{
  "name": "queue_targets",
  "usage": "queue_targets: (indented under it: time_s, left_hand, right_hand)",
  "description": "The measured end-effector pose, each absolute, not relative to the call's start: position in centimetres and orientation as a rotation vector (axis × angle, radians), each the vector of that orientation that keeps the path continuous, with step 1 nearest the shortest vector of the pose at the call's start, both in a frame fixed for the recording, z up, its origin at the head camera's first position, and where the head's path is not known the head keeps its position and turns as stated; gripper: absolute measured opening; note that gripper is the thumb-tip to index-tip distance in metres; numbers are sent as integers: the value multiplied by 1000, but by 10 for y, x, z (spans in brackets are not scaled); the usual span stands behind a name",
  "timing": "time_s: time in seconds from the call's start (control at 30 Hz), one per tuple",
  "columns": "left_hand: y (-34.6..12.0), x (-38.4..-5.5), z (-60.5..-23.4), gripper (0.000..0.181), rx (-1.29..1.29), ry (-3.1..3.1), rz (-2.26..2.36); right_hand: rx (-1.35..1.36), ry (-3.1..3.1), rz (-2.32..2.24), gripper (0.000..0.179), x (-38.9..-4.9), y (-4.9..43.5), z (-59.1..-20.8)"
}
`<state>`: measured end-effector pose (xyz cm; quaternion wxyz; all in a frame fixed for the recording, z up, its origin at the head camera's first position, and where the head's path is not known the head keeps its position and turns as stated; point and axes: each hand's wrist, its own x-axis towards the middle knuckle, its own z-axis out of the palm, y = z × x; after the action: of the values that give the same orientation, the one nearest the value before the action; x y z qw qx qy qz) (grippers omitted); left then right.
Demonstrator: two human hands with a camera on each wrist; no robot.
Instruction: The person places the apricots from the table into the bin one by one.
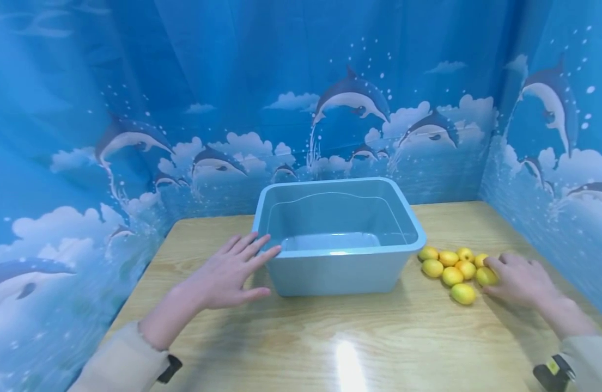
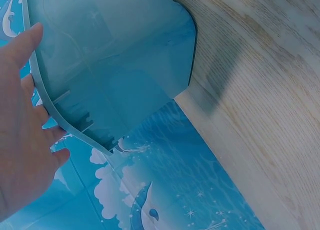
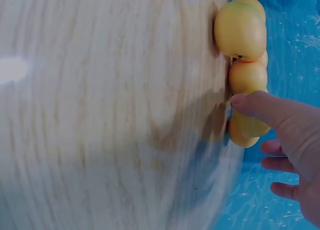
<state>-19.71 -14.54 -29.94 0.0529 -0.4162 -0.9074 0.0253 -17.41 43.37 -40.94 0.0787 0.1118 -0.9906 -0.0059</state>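
A light-blue plastic bin (image 1: pixel 340 275) stands upright on the table, and its visible inside floor is bare. At its front left corner is my left hand (image 1: pixel 229 272), fingers spread and fairly straight; whether they touch the rim (image 2: pixel 45 97) cannot be told. A cluster of small yellow fruits (image 1: pixel 452 276) lies to the right of the bin. My right hand (image 1: pixel 518 280) is at the right side of that cluster, thumb and forefinger about one yellow fruit (image 1: pixel 486 276). In the right wrist view the thumb (image 3: pixel 255 103) lies across this fruit (image 3: pixel 255 125), and the forefinger is largely hidden.
The wooden table (image 1: pixel 291 343) carries the bin and the fruits. A blue curtain (image 1: pixel 232 81) printed with dolphins and clouds hangs behind the table and along both sides. One fruit (image 1: pixel 463 294) lies at the front of the cluster.
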Motion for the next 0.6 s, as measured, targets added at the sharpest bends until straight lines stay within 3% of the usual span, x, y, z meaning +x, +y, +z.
queue_targets:
  time_s: [0.6]
  left_hand:
    - [-146,-197,-299,78,-1261,-2757,78]
  right_hand:
    - [433,-2720,-153,55,-173,409,-384]
